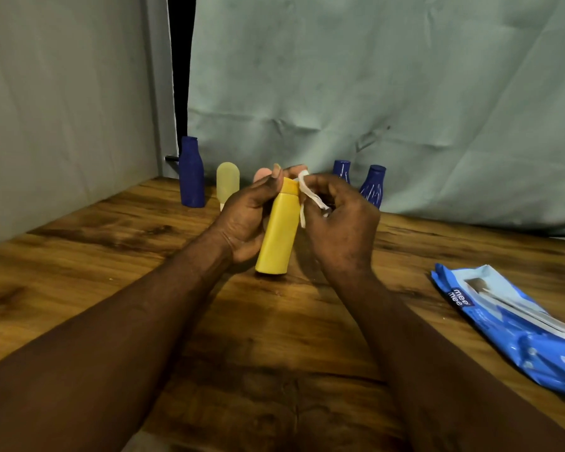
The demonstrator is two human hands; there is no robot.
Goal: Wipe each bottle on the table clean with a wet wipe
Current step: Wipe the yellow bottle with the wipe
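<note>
Yellow bottle (276, 236), centre of the scene: long axis nearly upright, cap tilted far and right, base down near the wooden table (274, 337), with a grey cloth backdrop (372, 76) behind. The left hand (242, 220) grips its left side. The right hand (343, 223) pinches a white wet wipe (309, 194) beside the cap.

Matt plastic bottle (277, 236), grained wood table (111, 243)

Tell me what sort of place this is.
Likely a makeshift staged work corner, not a lived-in room: a wood-grain table hemmed by creased cloth sheets hung as walls, with a row of bottles and a wet-wipe pack on it.
</note>
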